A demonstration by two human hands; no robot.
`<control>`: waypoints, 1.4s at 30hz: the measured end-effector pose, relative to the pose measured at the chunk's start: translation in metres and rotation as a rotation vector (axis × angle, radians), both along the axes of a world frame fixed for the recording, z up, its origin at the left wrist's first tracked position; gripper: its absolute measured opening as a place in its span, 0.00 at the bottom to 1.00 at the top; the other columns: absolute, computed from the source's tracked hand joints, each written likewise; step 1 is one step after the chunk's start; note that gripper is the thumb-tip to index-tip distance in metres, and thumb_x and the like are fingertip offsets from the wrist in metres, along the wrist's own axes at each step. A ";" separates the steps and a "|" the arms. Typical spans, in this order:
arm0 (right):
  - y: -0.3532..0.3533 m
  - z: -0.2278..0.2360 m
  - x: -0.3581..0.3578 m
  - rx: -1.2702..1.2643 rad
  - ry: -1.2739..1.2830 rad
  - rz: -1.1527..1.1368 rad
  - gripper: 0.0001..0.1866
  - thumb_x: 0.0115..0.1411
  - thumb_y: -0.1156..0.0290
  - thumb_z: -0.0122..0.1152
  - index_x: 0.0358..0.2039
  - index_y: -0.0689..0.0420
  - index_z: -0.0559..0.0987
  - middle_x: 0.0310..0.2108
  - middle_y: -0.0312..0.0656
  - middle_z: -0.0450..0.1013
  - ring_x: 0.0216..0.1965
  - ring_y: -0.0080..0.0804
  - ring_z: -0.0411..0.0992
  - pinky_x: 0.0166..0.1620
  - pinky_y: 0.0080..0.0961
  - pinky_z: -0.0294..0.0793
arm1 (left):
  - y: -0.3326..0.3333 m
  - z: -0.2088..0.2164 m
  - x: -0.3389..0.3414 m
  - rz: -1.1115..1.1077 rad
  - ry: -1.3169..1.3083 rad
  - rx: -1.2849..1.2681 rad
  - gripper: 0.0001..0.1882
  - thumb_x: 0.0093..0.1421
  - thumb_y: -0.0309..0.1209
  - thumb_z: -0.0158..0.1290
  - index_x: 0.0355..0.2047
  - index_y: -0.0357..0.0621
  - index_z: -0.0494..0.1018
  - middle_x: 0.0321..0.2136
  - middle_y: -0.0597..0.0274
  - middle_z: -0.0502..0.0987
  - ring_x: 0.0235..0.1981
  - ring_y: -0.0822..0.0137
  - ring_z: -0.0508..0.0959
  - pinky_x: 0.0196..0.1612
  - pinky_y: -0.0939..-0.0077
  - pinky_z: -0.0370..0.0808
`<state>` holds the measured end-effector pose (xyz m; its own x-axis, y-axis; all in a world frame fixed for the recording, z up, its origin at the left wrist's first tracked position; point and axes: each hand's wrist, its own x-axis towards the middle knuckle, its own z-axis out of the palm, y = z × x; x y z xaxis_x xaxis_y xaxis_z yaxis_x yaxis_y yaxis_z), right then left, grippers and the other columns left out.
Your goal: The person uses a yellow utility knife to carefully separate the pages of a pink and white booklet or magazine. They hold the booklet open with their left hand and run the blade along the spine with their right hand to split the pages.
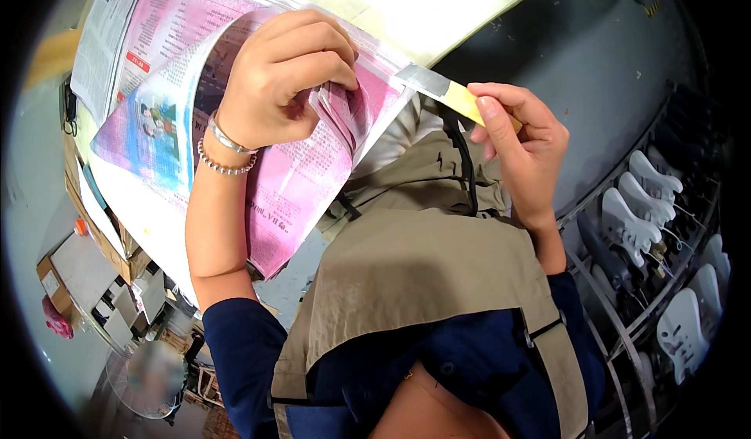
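My left hand (289, 79) is closed round a bunched fold of pink-tinted newspaper (301, 193). A curled corner of the sheet rises beside the wrist, showing a blue and pink picture. My right hand (520, 134) grips a flat knife (461, 99) by its yellow handle, thumb on top and fingers curled beneath. Its wide grey blade points left and meets the newspaper's right edge. Whether the blade has gone into the paper, I cannot tell. More newsprint (184, 17) lies under and beyond my left hand on the pale tabletop (391, 9).
A metal rack (618, 314) at the right holds several white shaped parts (626, 220) and dark ones. My khaki apron (422, 275) is close below the paper. On the lower left stand a round fan (146, 379) and a cluttered table (86, 271).
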<state>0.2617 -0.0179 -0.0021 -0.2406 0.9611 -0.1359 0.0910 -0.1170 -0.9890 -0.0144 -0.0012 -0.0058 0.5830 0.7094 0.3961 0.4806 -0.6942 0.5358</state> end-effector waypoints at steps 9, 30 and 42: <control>0.003 -0.002 0.001 0.031 -0.087 0.028 0.07 0.62 0.75 0.60 0.39 0.62 0.82 0.28 0.36 0.77 0.24 0.15 0.71 0.24 0.11 0.65 | -0.002 0.003 0.001 0.029 0.080 -0.078 0.17 0.30 0.39 0.55 0.21 0.40 0.73 0.31 0.56 0.74 0.32 0.54 0.73 0.37 0.69 0.71; 0.008 0.001 -0.002 0.139 -0.075 0.039 0.06 0.60 0.78 0.60 0.37 0.64 0.81 0.28 0.37 0.77 0.23 0.17 0.70 0.26 0.13 0.67 | -0.004 0.007 0.011 0.005 0.073 0.124 0.13 0.31 0.23 0.55 0.23 0.39 0.74 0.30 0.60 0.79 0.38 0.53 0.79 0.40 0.59 0.75; 0.038 0.013 -0.001 0.302 -0.220 0.245 0.07 0.62 0.73 0.60 0.36 0.61 0.82 0.21 0.33 0.73 0.21 0.14 0.68 0.23 0.13 0.63 | -0.003 0.004 0.017 0.037 0.079 0.147 0.15 0.28 0.22 0.55 0.23 0.41 0.73 0.29 0.62 0.75 0.33 0.56 0.76 0.36 0.64 0.69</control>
